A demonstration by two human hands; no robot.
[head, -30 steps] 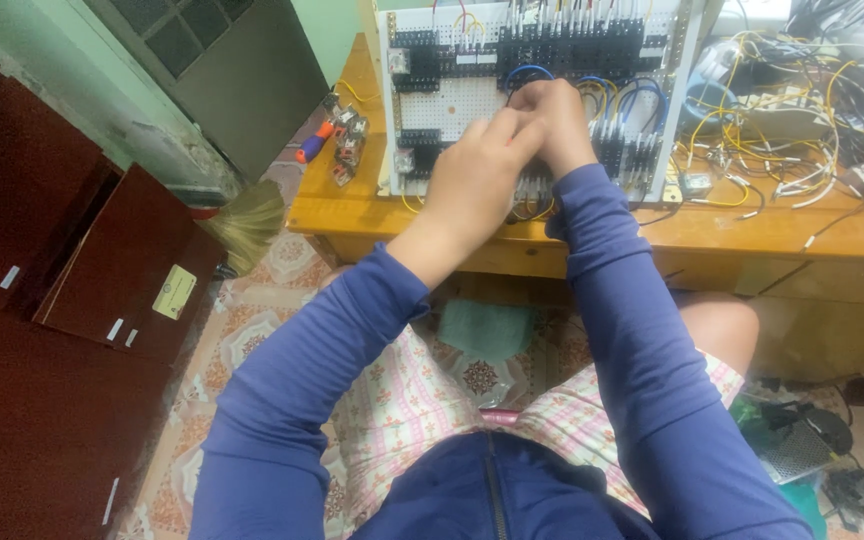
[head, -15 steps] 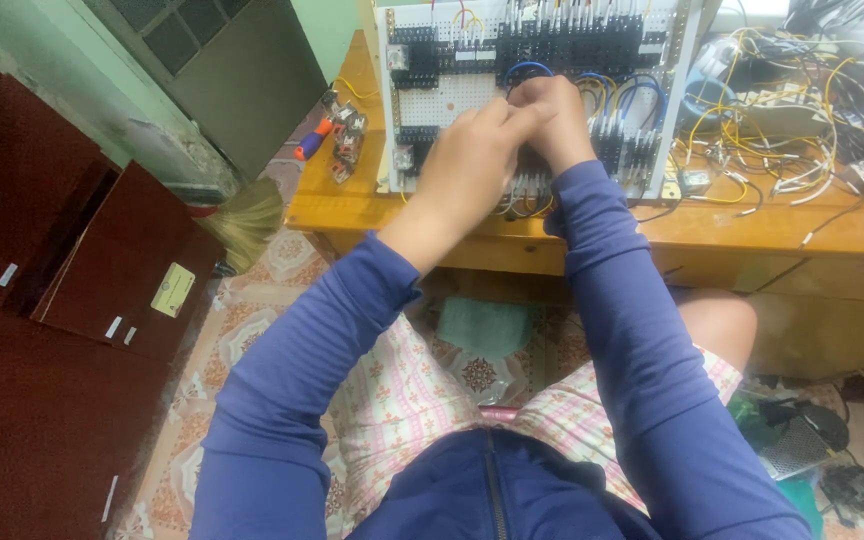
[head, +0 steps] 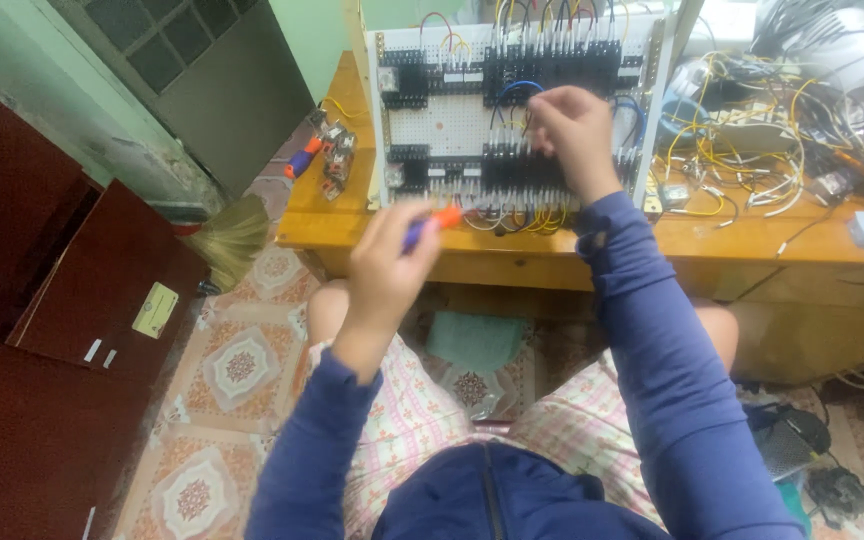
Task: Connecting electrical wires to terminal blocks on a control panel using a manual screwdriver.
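Screwdriver [head: 430,222] mostly buried in the curled left hand [head: 392,265], tip unseen, motion-smeared. Fingertips of the right hand [head: 574,132] lost among the black terminal blocks [head: 522,165]; grasp untellable. Wiring panel [head: 512,110] cropped by top edge. Wire tangle [head: 772,140] too fine to separate.

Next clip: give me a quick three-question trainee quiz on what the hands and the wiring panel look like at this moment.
1. True or false: both hands rest on the white wiring panel.
2. Which hand holds the orange-and-purple screwdriver? A) left hand B) right hand C) neither
3. Fill in: the panel stands on a ____ wooden bench strewn with loose wires.

Key
1. False: only the right hand is at the panel's black terminal blocks; the left hand is drawn back in front of the bench edge.
2. A
3. yellow
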